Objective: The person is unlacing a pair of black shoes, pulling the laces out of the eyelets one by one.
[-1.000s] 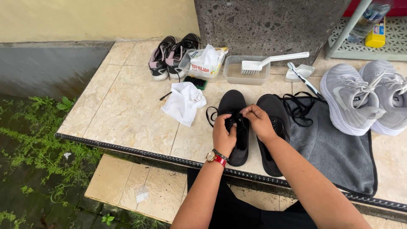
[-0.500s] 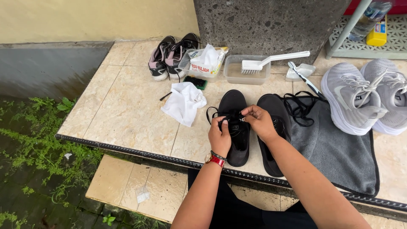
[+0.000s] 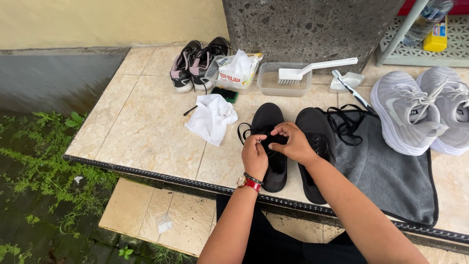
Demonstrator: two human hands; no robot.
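Two black shoes lie side by side on the tiled ledge. Both hands work over the left black shoe (image 3: pixel 267 119). My left hand (image 3: pixel 254 155), with a red watch at the wrist, pinches a black lace (image 3: pixel 241 131) at the shoe's eyelets. My right hand (image 3: pixel 291 143) grips the same lace area from the right, fingers closed on it. The right black shoe (image 3: pixel 315 132) lies untouched, partly on a grey towel (image 3: pixel 391 171). A loose black lace (image 3: pixel 346 122) lies on the towel's far end.
A white cloth (image 3: pixel 211 117) lies left of the shoes. Behind are a clear tub (image 3: pixel 284 82) with a white brush (image 3: pixel 312 68), a bag of tissues (image 3: pixel 234 72), a dark pair of sneakers (image 3: pixel 195 63) and grey sneakers (image 3: pixel 415 112) at right. The ledge edge (image 3: pixel 146 171) drops to a step.
Both hands have stayed on the left black shoe, fingers shifting slightly along the lace near the eyelets. Nothing else has moved.
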